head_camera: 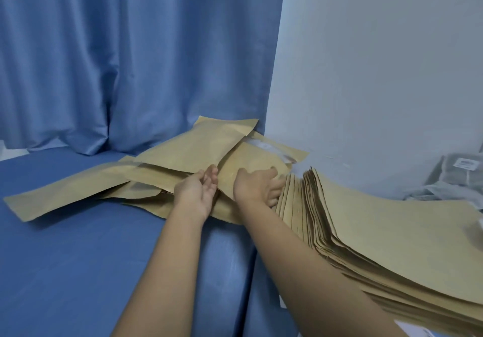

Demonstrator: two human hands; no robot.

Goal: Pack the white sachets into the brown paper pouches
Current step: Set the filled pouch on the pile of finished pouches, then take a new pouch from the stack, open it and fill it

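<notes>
Reaching forward over the blue sheet point(78, 245), both bare forearms enter from the lower edge. Nearest, on the right, a fanned stack of brown paper pouches point(379, 245) lies flat. At its far end rests the right hand point(254, 186), fingers bent downward, tips tucked among the pouch edges; a grip on any one cannot be confirmed. Just beside it, the left hand point(198, 190) has its palm turned inward and its fingers nearly straight. It holds nothing, and its fingertips touch a loose pile of pouches point(183, 153). White material point(261, 145) shows within that pile; whether it is a sachet cannot be told. Beyond: blue curtain point(130, 49), white wall point(379, 62).
</notes>
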